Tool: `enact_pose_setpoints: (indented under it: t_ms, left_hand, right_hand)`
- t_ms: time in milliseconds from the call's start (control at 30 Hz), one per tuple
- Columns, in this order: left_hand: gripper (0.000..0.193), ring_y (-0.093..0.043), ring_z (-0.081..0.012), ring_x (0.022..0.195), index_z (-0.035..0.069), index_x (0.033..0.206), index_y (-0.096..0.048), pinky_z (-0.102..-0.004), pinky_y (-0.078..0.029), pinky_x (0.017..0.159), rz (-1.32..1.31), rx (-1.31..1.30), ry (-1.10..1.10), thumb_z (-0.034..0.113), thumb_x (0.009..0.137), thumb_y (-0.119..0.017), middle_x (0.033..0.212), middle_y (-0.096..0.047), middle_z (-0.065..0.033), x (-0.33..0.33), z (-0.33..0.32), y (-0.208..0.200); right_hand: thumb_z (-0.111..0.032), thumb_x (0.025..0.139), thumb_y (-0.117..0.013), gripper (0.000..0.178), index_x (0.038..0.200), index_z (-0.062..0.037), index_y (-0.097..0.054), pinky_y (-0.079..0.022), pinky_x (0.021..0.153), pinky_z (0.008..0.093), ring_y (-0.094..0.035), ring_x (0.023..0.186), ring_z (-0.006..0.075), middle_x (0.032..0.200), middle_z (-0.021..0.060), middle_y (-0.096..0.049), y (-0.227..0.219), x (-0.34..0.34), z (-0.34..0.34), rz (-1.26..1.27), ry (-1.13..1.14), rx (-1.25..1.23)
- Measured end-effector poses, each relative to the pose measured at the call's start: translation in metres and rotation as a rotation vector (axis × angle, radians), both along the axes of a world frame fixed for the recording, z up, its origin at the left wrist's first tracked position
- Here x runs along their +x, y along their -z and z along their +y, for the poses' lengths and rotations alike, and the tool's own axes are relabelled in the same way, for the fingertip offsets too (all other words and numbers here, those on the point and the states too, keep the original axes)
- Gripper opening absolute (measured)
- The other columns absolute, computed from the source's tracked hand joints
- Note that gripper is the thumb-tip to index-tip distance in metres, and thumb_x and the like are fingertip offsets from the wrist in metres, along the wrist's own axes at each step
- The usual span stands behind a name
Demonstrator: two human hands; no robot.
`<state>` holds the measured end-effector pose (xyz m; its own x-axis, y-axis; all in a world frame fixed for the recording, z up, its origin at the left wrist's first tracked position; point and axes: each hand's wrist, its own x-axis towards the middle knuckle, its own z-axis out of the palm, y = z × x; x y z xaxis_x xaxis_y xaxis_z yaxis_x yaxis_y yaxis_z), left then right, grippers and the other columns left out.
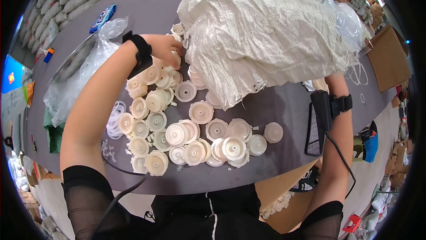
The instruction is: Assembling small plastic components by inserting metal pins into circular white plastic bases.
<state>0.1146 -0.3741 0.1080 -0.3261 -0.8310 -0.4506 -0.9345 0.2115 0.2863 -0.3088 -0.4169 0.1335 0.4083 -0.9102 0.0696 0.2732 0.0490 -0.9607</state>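
Observation:
A big white woven sack (262, 31) lies across the table, its frayed lower edge over some of the round cream plastic parts. These cap-like parts (201, 112) with raised centres are spread in front of the sack and to its left. At the sack's left edge, among the parts, is my left hand (165, 50); its fingers are curled, and what they hold is hidden. My right hand (333, 81) is at the sack's lower right corner, gripping it from below, with most of its fingers covered by the sack.
Clear plastic film (84, 75) and a blue packet (103, 19) lie on the left. Thin white rings (116, 120) sit beside the parts. A dark phone-like slab (314, 129) is by my right forearm. A cardboard box (388, 58) stands at the right.

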Motion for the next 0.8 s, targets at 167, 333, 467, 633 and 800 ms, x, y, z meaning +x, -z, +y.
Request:
enact_pose_setpoints:
  t_ms: [167, 333, 467, 633, 800]
  left_hand:
    - [0.065, -0.05, -0.0363, 0.106, 0.001, 0.116, -0.051, -0.0372, -0.042, 0.089, -0.229, -0.272, -0.231, 0.037, 0.066, -0.07, 0.116, -0.048, -0.0201, 0.02, -0.027, 0.007]
    - [0.093, -0.043, -0.0326, 0.122, 0.008, 0.133, -0.039, -0.0401, -0.038, 0.099, -0.382, -0.259, -0.23, 0.057, 0.06, -0.069, 0.138, -0.033, -0.0196, 0.047, -0.073, 0.065]
    - [0.092, -0.038, -0.0324, 0.125, 0.011, 0.133, -0.041, -0.0371, -0.035, 0.102, -0.031, -0.251, -0.073, 0.055, 0.059, -0.072, 0.139, -0.032, -0.0201, 0.022, -0.072, 0.07]
    - [0.08, -0.039, -0.033, 0.123, 0.009, 0.124, -0.053, -0.0338, -0.034, 0.102, 0.288, -0.12, 0.1, 0.047, 0.058, -0.077, 0.133, -0.041, -0.0187, 0.026, -0.047, 0.081]
    - [0.066, -0.053, -0.0285, 0.108, 0.002, 0.111, -0.06, -0.0336, -0.041, 0.092, 0.31, -0.002, 0.014, 0.041, 0.061, -0.075, 0.114, -0.057, -0.0183, -0.018, -0.021, 0.029]
  right_hand:
    - [-0.039, 0.088, -0.052, 0.052, 0.129, -0.0091, -0.042, -0.039, 0.091, 0.0513, -0.051, 0.109, 0.0331, 0.123, 0.014, -0.05, -0.004, -0.005, 0.01, -0.244, -0.231, 0.036]
    - [-0.045, 0.087, -0.05, 0.057, 0.132, -0.0113, -0.039, -0.034, 0.094, 0.0553, -0.047, 0.113, 0.036, 0.128, 0.0156, -0.045, -0.01, 0.054, 0.084, -0.457, -0.484, 0.021]
    - [-0.05, 0.087, -0.048, 0.061, 0.134, -0.0131, -0.037, -0.03, 0.097, 0.0586, -0.044, 0.117, 0.0383, 0.132, 0.0169, -0.042, 0.006, 0.1, 0.088, -0.643, -0.654, 0.092]
    - [-0.065, 0.082, -0.041, 0.074, 0.14, -0.0215, -0.026, -0.028, 0.098, 0.0623, -0.031, 0.126, 0.0437, 0.142, 0.0174, -0.027, -0.02, 0.111, 0.042, -0.886, -0.79, 0.239]
    - [-0.065, 0.082, -0.039, 0.081, 0.14, -0.0111, -0.024, -0.02, 0.105, 0.0546, -0.029, 0.128, 0.0395, 0.14, 0.0173, -0.031, -0.03, 0.079, -0.006, -0.875, -0.475, 0.089]
